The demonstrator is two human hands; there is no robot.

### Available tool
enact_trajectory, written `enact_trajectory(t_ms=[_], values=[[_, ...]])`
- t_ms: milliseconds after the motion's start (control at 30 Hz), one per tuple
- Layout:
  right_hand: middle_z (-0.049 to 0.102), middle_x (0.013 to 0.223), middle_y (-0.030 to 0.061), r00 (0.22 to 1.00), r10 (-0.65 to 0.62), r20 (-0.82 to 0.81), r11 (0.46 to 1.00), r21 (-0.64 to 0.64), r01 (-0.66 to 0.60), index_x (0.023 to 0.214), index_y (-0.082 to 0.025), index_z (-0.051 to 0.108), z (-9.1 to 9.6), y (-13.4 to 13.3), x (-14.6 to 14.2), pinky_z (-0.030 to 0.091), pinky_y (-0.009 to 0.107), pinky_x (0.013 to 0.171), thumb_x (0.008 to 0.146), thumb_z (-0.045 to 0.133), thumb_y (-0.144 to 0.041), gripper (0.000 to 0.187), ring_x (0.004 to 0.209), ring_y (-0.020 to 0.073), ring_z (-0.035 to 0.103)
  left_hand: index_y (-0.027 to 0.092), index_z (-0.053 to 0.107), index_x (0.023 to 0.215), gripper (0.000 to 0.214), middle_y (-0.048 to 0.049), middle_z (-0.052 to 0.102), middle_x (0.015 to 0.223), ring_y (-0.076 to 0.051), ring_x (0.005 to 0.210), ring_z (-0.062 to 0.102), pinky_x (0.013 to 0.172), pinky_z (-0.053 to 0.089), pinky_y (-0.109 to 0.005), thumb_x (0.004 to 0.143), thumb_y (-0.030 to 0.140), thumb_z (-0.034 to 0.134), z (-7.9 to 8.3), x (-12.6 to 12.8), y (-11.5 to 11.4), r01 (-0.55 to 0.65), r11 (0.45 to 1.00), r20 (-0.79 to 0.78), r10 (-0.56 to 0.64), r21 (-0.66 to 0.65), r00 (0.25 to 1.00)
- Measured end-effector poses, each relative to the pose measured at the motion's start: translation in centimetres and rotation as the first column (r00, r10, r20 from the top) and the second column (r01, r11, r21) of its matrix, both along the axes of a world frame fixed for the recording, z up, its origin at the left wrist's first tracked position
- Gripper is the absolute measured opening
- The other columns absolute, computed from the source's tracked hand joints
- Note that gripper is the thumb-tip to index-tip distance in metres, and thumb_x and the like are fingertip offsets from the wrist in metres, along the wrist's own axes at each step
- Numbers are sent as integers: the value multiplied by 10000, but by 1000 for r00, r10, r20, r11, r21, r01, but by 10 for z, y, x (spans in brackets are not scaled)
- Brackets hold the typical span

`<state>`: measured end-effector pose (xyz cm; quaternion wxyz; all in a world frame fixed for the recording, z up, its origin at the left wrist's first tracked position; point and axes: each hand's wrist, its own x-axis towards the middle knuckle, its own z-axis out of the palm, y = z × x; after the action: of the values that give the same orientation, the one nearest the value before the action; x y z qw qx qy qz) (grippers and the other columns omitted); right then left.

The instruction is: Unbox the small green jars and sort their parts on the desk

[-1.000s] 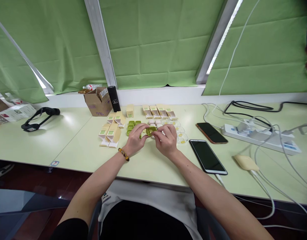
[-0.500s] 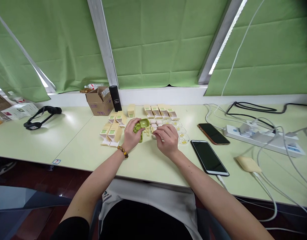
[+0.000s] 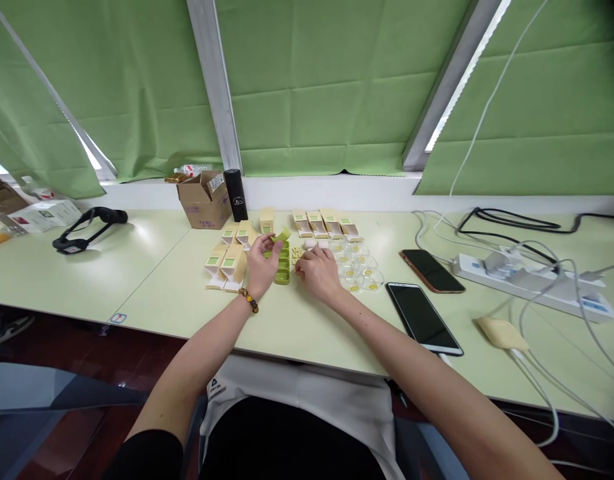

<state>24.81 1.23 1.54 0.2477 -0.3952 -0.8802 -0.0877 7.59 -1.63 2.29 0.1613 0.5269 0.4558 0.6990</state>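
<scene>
My left hand (image 3: 263,265) pinches a small green square cup (image 3: 283,235), tilted up above a green compartment tray (image 3: 283,275) on the table. Beside the tray, my right hand (image 3: 317,268) is lowered to the tabletop with its fingertips together at several tiny yellow pieces (image 3: 297,253). Whatever lies between those fingertips is too small to make out. Just beyond the right hand are small pale pink blocks (image 3: 317,244). Clear plastic cups with yellow bits (image 3: 359,272) stand in rows to its right.
Cream cartons with green labels (image 3: 225,267) stand left, and more cartons (image 3: 327,225) at the back. A cardboard box (image 3: 203,203) and black bottle (image 3: 235,195) are by the wall. Two phones (image 3: 423,319), a power strip (image 3: 531,283) and cables occupy the right side; a black headset (image 3: 89,230) lies left.
My right hand has moved down and left to the tiny yellow pieces. The green cup in my left hand has tipped from facing me to a steep tilt, uncovering more of the tray.
</scene>
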Motion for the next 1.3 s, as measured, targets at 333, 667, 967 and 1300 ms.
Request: enact_trajectory(t_ms=[333,667,967,1300], values=[[743,949,151,998,-53,33,998,14,53,824,-177,824,-9,6,-16,332,452,916,869,671,-141,164,1006,297,527,175,655,1108,486,-111,793,1021,-203,880,781,833,613,-334,904,610,726,3,2,-1,43,998,107,-37,-54,994],[741,902,89,976,85,-200,968,247,-34,826,-196,762,5,-14,14,337,390,772,911,666,-174,131,895,247,555,195,636,1015,493,-65,791,853,-199,747,775,688,605,-314,912,675,680,9,5,-2,172,980,263,-141,-100,955],[733,699,23,911,374,-171,922,178,-345,870,-176,727,-27,-37,15,267,318,607,998,555,-192,215,572,130,552,162,601,911,556,-83,757,745,-185,652,750,597,546,-267,892,711,685,17,5,-9,396,899,468,-274,-186,840],[768,743,39,940,309,-147,939,-108,-326,884,-181,739,-24,-37,15,245,308,585,967,570,-211,190,609,152,607,196,585,962,427,-97,790,901,-234,819,782,763,568,-338,847,551,792,43,-15,-17,366,910,434,-255,-193,864]])
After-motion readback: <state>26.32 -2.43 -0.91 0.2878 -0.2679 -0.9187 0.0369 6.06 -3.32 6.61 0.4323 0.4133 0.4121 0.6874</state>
